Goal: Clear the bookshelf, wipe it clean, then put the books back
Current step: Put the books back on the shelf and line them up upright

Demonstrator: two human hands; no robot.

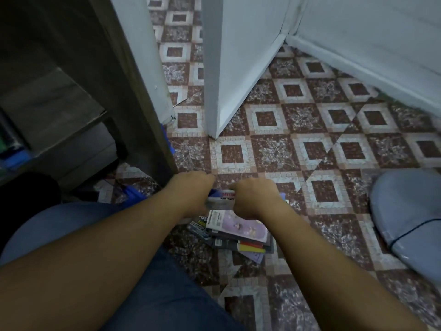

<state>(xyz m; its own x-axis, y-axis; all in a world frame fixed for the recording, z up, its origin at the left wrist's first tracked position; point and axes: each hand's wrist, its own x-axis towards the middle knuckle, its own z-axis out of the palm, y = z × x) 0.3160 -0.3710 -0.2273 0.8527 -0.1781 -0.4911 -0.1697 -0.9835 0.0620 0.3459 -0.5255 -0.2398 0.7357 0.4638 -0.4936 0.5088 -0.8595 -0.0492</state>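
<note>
Between left hand [193,193], right hand [253,199] (both gripping): a book [220,199].

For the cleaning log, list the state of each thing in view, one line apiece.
left hand: grips the blue-and-white book's left end.
right hand: grips the same book's right end.
blue-and-white book: held between both hands, above the pile.
pile of books: lying loosely stacked on the tiled floor.
bookshelf: upright, its inside in shadow.
white door: standing open.
</note>
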